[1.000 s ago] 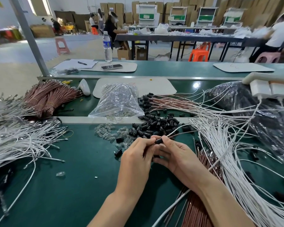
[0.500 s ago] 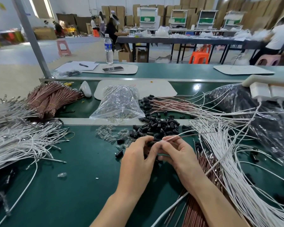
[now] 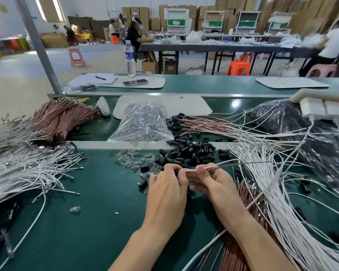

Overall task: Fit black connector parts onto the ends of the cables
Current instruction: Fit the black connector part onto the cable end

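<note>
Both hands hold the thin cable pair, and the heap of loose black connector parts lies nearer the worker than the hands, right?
No: the head view shows the heap of loose black connector parts beyond the left hand and right hand, farther away; both do hold the thin cable pair.

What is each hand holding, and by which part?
The right hand pinches two thin cables near their end; left hand pinches the black connector part at the tip.

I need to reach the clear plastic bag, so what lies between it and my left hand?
Head view: scattered small clear bulb-like pieces and loose black connector parts lie between the clear plastic bag and left hand.
</note>
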Motion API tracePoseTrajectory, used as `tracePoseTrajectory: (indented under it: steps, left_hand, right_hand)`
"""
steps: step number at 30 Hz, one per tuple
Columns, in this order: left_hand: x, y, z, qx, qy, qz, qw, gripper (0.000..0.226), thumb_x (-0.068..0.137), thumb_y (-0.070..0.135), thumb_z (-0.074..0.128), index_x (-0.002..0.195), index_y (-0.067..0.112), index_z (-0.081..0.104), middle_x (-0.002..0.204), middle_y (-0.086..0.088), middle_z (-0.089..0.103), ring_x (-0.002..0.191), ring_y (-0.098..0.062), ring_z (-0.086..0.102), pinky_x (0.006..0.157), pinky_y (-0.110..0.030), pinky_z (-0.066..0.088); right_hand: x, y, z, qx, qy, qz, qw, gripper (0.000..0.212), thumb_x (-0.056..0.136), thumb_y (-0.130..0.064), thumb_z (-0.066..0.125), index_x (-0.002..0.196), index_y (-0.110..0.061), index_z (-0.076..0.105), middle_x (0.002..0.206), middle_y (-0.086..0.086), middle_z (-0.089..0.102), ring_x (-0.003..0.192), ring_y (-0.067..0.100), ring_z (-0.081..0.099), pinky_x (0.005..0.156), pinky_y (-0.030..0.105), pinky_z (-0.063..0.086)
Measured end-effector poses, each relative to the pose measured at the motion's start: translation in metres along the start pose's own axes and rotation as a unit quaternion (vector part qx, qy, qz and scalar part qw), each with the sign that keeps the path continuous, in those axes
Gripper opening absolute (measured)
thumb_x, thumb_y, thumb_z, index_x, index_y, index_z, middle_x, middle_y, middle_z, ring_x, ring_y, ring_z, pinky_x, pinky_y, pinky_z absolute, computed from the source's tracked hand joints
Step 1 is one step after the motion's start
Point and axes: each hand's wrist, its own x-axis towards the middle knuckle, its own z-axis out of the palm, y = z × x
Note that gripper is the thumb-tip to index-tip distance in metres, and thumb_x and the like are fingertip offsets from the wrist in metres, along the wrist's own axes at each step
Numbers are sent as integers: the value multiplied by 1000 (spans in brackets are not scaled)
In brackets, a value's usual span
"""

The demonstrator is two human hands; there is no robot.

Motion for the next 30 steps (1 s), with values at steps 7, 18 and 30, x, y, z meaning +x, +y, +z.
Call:
tracePoseTrajectory:
  steps: [7,18,30]
  left_hand:
    - [0,-1,1,-25,-3,-5,1000,45,99,53,7,106,28,44,80,12,60,96,15,44,90,-27,29]
    - [-5,-1,-8,-188,142,-77,969,15,99,58,27,102,57,42,87,13,55,76,-12,51,66,-31,39]
    - [-1,-11,-45,-331,224,-92,912,23,107,21,41,104,27,64,78,13,65,75,-2,58,72,-8,45]
  right_hand:
    - [0,-1,-2,16,-27,15,999,32,97,-33,54,101,-4,68,107,15,77,103,28,74,73,22,58]
    - [0,-16,-4,134,74,-15,988,15,83,-25,72,93,-15,77,98,19,76,76,20,74,61,24,59]
    - [-15,-45,-6,32,105,-60,992,22,87,-33,65,96,-22,82,101,13,78,83,20,74,68,25,61]
